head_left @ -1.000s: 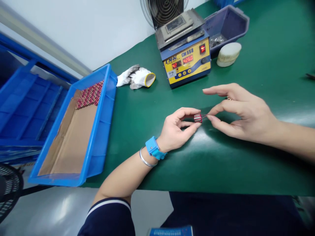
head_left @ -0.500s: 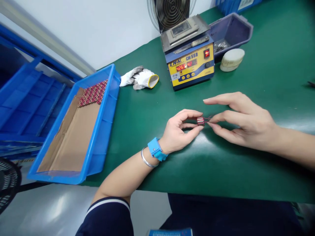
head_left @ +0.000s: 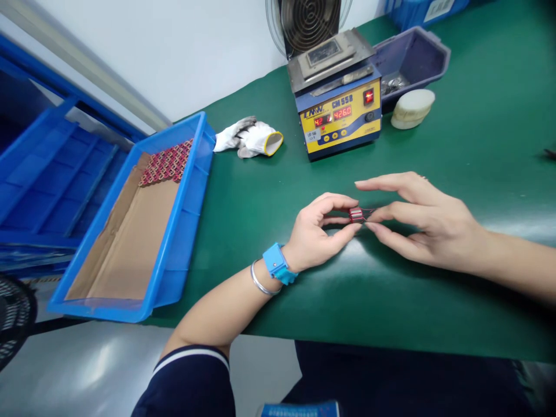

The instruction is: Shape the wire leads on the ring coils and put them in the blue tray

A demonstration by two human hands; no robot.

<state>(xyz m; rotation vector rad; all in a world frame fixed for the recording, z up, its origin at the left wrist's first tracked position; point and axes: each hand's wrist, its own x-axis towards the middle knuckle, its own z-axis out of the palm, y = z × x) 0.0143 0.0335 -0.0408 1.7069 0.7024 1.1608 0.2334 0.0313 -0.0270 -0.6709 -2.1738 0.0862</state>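
Observation:
My left hand (head_left: 319,229), with a blue strap and a metal bangle at the wrist, is closed on a small red-wound coil (head_left: 356,215) between thumb and fingertips. Thin wire leads (head_left: 368,211) stick out of the coil towards the right. At these leads, my right hand (head_left: 428,223) is closed in a loose pinch of thumb and a finger, while its index finger stretches out above. The hands hold the coil over the green table. Exactly how the right fingertips meet the wires is too small to make out.
A blue bin (head_left: 174,237) lined with cardboard holds rows of red coils (head_left: 167,163) at left. White gloves (head_left: 249,138) lie beside it. Behind my hands stand a yellow-fronted solder pot (head_left: 341,119), a fan (head_left: 310,23), a purple tray (head_left: 412,55) and a round whitish sponge-like pad (head_left: 412,109).
The coil has turned slightly in my left fingers. My right hand has shifted a little down and its index finger has lowered. The view has moved slightly.

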